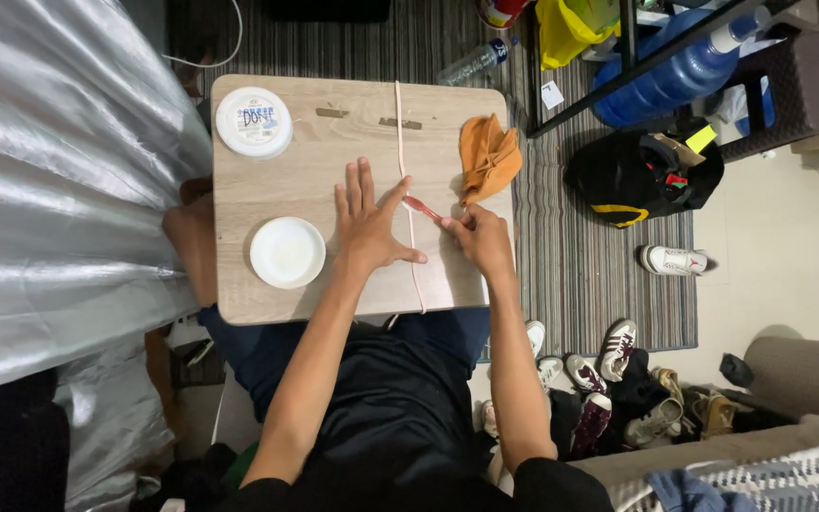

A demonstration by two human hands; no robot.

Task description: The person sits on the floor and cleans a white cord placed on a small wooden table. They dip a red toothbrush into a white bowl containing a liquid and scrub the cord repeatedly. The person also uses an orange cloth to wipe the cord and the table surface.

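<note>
A small light-wood table stands on a striped rug, hard against a silvery, shiny cover on one side. A person sits at it, legs tucked under, both forearms reaching over the near edge.

The left hand lies flat on the tabletop with fingers spread wide, thumb stretched out toward a thin pale strip that runs straight across the table from the far edge to the near one. The hand seems to be pressing beside the strip, the thumb touching or almost touching it. The right hand is closed in a pinch around a small reddish tool, whose tip rests on or right at the strip, just by the left thumb.

Left of the hands sits a white round lid or dish, and farther back a white round container with a printed top. An orange cloth lies crumpled at the table's right edge, close to the right hand.

Off the table, a clear bottle lies on the rug, a large blue water jug sits behind a black frame, a black bag slumps nearby, and shoes crowd the floor.
</note>
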